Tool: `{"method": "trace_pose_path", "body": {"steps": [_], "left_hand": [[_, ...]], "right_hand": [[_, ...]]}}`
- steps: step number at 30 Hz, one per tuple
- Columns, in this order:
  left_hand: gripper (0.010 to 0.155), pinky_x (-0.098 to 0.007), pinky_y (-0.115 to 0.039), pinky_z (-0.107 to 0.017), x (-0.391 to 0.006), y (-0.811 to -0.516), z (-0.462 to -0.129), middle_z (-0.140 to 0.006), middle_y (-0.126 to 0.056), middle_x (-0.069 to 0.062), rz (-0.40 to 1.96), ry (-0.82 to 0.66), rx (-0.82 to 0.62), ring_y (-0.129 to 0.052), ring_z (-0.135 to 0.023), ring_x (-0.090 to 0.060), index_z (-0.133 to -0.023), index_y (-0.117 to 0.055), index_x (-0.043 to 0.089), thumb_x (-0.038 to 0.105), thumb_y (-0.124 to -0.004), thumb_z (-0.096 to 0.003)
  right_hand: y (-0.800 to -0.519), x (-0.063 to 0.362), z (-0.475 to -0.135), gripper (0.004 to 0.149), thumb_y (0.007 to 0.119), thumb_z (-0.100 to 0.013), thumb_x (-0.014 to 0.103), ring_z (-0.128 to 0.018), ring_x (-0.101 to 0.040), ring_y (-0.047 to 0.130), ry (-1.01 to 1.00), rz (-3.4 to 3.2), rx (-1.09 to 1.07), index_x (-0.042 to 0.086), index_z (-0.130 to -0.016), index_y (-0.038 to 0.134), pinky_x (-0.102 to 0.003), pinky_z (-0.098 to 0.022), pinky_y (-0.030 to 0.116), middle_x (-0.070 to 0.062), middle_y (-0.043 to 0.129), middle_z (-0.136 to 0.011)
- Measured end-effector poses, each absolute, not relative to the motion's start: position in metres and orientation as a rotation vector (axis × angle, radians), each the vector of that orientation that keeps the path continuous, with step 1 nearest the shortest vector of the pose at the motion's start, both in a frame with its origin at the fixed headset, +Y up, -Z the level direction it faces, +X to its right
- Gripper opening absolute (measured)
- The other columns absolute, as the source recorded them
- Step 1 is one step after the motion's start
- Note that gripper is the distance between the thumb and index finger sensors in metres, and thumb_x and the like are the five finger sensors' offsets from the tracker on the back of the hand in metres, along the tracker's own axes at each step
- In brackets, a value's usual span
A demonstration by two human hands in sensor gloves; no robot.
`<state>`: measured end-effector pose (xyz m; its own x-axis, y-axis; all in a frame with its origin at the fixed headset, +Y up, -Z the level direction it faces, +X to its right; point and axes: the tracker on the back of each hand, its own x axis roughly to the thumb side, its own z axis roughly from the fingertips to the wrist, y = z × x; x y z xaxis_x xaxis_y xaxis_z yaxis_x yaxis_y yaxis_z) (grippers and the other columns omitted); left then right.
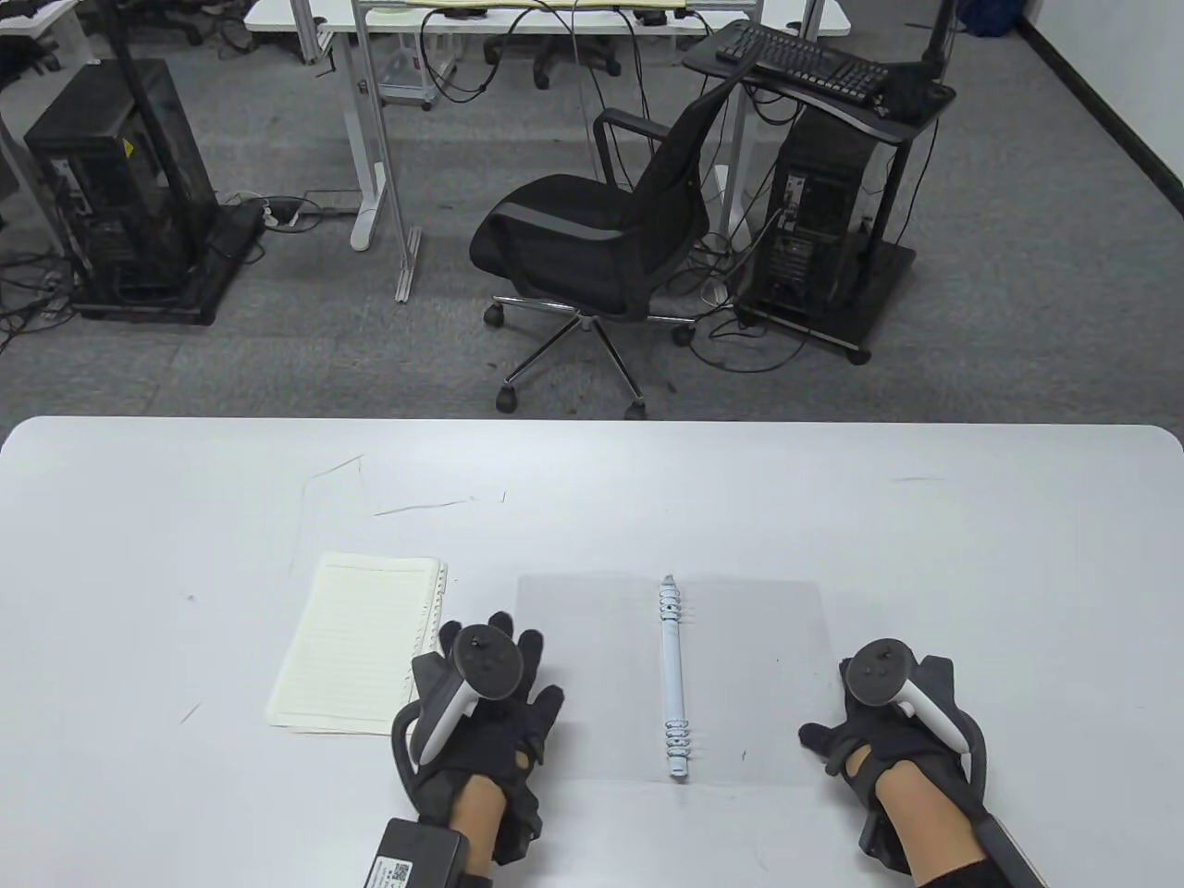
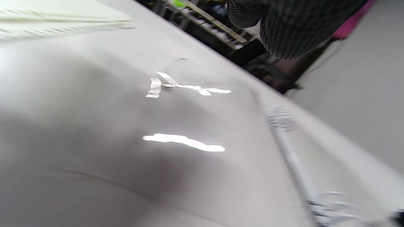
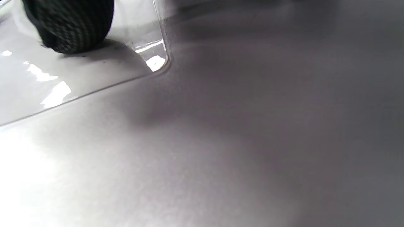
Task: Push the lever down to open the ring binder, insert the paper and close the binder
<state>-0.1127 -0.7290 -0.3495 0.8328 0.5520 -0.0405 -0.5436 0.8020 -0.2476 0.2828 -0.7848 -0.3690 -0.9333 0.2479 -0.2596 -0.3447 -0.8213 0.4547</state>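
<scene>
Well, early days: the clear plastic ring binder (image 1: 668,680) lies open flat on the white tabletop (image 1: 925,518), rings apparently unopened, cream lined paper (image 1: 356,643) beside it; left hand (image 1: 486,689) and right hand (image 1: 893,717) rest with relaxed grip, holding nothing

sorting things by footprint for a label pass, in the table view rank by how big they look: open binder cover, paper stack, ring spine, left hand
1. Open binder cover, clearly largest.
2. Paper stack.
3. Left hand with its tracker; partly overlaps the cover, so its rank against the paper is unsure.
4. Ring spine, thin strip.
</scene>
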Motion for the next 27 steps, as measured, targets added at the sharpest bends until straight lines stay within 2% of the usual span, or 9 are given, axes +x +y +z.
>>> {"method": "trace_pose_path", "body": {"steps": [4,7,10,16,22,25,27], "left_hand": [[0.068,-0.053,-0.01,-0.071,-0.061,-0.74,-0.348,-0.118,-0.013,0.02,0.646,-0.256,-0.297,0.001,-0.108,-0.027,-0.106,-0.04,0.047,0.059,-0.072,-0.0476],[0.07,-0.053,-0.008,-0.068,-0.03,-0.759,-0.353,-0.118,-0.012,0.021,0.646,-0.303,-0.459,0.005,-0.106,-0.025,-0.106,-0.037,0.046,0.061,-0.072,-0.047],[0.071,-0.052,-0.006,-0.068,-0.014,-0.776,-0.355,-0.117,-0.01,0.022,0.674,-0.319,-0.578,0.006,-0.105,-0.025,-0.106,-0.033,0.047,0.06,-0.071,-0.0477],[0.063,-0.053,-0.007,-0.069,-0.007,-0.791,-0.351,-0.12,-0.018,0.021,0.516,-0.327,-0.579,0.004,-0.106,-0.024,-0.106,-0.036,0.049,0.051,-0.068,-0.0508],[0.061,-0.054,-0.008,-0.069,-0.007,-0.793,-0.35,-0.12,-0.019,0.026,0.51,-0.322,-0.576,0.004,-0.106,-0.023,-0.105,-0.037,0.054,0.053,-0.065,-0.0503],[0.06,-0.054,-0.008,-0.07,-0.007,-0.793,-0.35,-0.12,-0.02,0.027,0.514,-0.318,-0.571,0.003,-0.107,-0.023,-0.104,-0.038,0.055,0.054,-0.063,-0.0501],[0.06,-0.054,-0.009,-0.07,-0.007,-0.793,-0.35,-0.12,-0.02,0.027,0.51,-0.317,-0.569,0.002,-0.107,-0.023,-0.104,-0.038,0.055,0.054,-0.063,-0.0501]], "right_hand": [[-0.785,0.283,-0.369,0.09,0.073,-0.046,0.056,-0.101,-0.05,-0.003,0.733,2.718,-0.27,0.024,-0.107,0.014,-0.075,-0.066,0.014,-0.004,-0.004,-0.116],[-0.785,0.283,-0.369,0.09,0.073,-0.046,0.057,-0.101,-0.049,-0.003,0.734,2.721,-0.27,0.024,-0.107,0.014,-0.075,-0.066,0.015,-0.004,-0.004,-0.116],[-0.785,0.283,-0.369,0.09,0.073,-0.046,0.057,-0.101,-0.05,-0.002,0.732,2.725,-0.27,0.025,-0.107,0.015,-0.075,-0.066,0.015,-0.004,-0.003,-0.116],[-0.784,0.282,-0.369,0.09,0.073,-0.046,0.057,-0.102,-0.05,-0.001,0.729,2.736,-0.273,0.024,-0.107,0.016,-0.075,-0.067,0.017,-0.004,-0.002,-0.117],[-0.784,0.282,-0.369,0.09,0.073,-0.045,0.057,-0.102,-0.049,0.0,0.718,2.745,-0.277,0.024,-0.108,0.016,-0.075,-0.067,0.018,-0.005,-0.001,-0.117],[-0.775,0.276,-0.368,0.092,0.076,-0.046,0.055,-0.102,-0.044,-0.003,0.644,2.816,-0.272,0.022,-0.11,0.019,-0.074,-0.067,0.018,-0.004,0.003,-0.118],[-0.757,0.263,-0.367,0.091,0.075,-0.048,0.054,-0.103,-0.045,-0.002,0.534,2.899,-0.239,0.021,-0.11,0.017,-0.074,-0.067,0.018,-0.005,0.003,-0.119]]}}
